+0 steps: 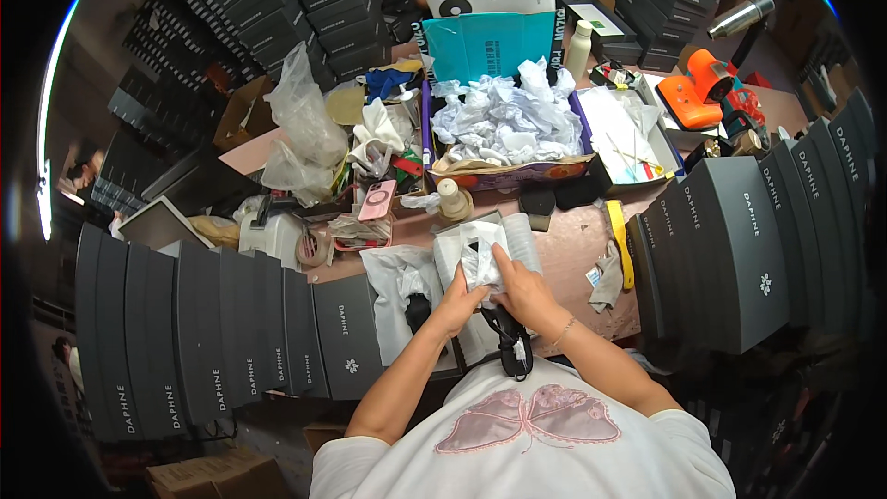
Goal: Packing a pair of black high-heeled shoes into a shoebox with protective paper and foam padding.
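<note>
Both my hands meet over an open box lined with white tissue paper [447,254] at the front middle of the table. Fingers of my left hand [459,303] and my right hand [519,285] close round a crumpled white paper bundle [482,270]; something dark shows in it, its kind hidden. Just below the hands hangs a black strap-like thing [508,337]. To the left, a black object, perhaps a shoe [418,311], lies partly covered on white paper [393,270].
Rows of dark grey shoe boxes [199,328] stand left, and more boxes [730,249] stand right. Ahead is a carton of crumpled white paper [508,120]. A cream bottle [453,200], pink phone [377,200], yellow-handled tool [620,245] and orange device [688,103] lie around.
</note>
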### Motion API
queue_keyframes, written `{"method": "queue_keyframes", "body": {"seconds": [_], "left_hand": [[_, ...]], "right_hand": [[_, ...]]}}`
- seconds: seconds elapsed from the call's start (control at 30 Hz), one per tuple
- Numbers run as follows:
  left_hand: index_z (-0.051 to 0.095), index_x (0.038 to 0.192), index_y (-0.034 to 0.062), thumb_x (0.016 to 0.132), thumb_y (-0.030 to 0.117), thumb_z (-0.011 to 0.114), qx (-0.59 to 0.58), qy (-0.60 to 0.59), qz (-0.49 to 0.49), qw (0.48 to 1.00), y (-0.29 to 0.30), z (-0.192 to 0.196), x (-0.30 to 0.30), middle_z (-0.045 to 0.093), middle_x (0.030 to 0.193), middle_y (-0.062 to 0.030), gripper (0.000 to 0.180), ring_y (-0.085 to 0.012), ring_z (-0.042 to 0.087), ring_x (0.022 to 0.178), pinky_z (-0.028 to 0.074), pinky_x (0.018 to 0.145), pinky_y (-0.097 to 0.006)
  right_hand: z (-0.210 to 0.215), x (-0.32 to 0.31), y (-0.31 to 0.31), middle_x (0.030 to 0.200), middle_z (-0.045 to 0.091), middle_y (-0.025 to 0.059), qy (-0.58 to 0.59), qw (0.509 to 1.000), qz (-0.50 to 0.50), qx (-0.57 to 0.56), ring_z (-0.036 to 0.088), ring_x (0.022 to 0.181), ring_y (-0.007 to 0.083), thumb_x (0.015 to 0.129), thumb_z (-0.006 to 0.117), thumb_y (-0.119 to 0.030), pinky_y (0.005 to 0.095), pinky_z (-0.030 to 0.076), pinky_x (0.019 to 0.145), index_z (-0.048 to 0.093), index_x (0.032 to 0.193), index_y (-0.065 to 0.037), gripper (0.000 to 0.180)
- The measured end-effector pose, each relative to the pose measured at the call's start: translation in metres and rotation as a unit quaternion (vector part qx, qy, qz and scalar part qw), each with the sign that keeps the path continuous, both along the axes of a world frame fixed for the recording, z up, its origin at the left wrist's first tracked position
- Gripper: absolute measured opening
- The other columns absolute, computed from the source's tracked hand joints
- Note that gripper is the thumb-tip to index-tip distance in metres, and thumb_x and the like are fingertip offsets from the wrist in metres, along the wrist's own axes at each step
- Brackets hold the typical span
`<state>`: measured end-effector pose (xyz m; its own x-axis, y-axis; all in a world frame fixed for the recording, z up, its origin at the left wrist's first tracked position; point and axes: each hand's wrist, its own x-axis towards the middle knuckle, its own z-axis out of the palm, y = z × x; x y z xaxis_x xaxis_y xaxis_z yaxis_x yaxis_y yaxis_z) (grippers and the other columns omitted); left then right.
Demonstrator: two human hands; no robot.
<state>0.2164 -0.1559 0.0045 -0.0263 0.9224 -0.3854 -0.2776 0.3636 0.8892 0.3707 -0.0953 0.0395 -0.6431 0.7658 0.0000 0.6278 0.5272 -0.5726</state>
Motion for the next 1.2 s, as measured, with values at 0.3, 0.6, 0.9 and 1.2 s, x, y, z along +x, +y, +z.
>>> {"method": "queue_keyframes", "body": {"seconds": [0.3, 0.6, 0.9, 1.2], "left_hand": [[0.028, 0.14, 0.0211, 0.091, 0.013, 0.054, -0.096, 0.004, 0.014, 0.995, -0.007, -0.003, -0.008, 0.051, 0.123, 0.0007, 0.057, -0.0118, 0.054, 0.105, 0.05, 0.078, -0.036], [0.029, 0.137, 0.0024, 0.077, -0.005, 0.053, 0.071, 0.311, 0.229, 0.92, -0.011, -0.01, 0.05, 0.05, 0.125, -0.0123, 0.065, -0.0209, 0.05, 0.115, 0.039, 0.097, -0.031], [0.04, 0.134, -0.0038, 0.077, -0.007, 0.051, 0.029, 0.189, 0.393, 0.9, -0.024, -0.032, 0.091, 0.058, 0.118, -0.0155, 0.058, -0.0223, 0.056, 0.108, 0.041, 0.095, -0.031], [0.024, 0.144, -0.0014, 0.073, -0.01, 0.056, 0.085, 0.208, 0.356, 0.907, -0.015, -0.039, 0.089, 0.042, 0.137, -0.0171, 0.078, -0.0217, 0.045, 0.123, 0.034, 0.103, -0.03]], "right_hand": [[-0.044, -0.003, 0.022, 0.088, 0.063, 0.0214, 0.156, 0.986, 0.051, -0.014, 0.064, 0.075, 0.0406, 0.081, 0.059, -0.017, 0.0488, 0.051, 0.065, 0.043, 0.123, -0.002, 0.047], [-0.027, 0.009, 0.027, 0.098, 0.057, 0.0233, 0.15, 0.983, 0.094, -0.044, 0.06, 0.084, 0.043, 0.078, 0.059, -0.012, 0.0481, 0.05, 0.071, 0.044, 0.118, 0.001, 0.045], [-0.033, 0.04, 0.01, 0.109, 0.049, 0.0272, 0.156, 0.964, 0.127, -0.174, 0.056, 0.091, 0.0463, 0.074, 0.059, -0.014, 0.0472, 0.047, 0.08, 0.034, 0.134, 0.002, 0.066], [-0.043, 0.068, -0.032, 0.133, 0.043, 0.0238, 0.261, 0.893, 0.029, -0.366, 0.048, 0.12, 0.03, 0.079, 0.063, -0.006, 0.0345, 0.038, 0.1, 0.022, 0.143, 0.0, 0.076]]}}
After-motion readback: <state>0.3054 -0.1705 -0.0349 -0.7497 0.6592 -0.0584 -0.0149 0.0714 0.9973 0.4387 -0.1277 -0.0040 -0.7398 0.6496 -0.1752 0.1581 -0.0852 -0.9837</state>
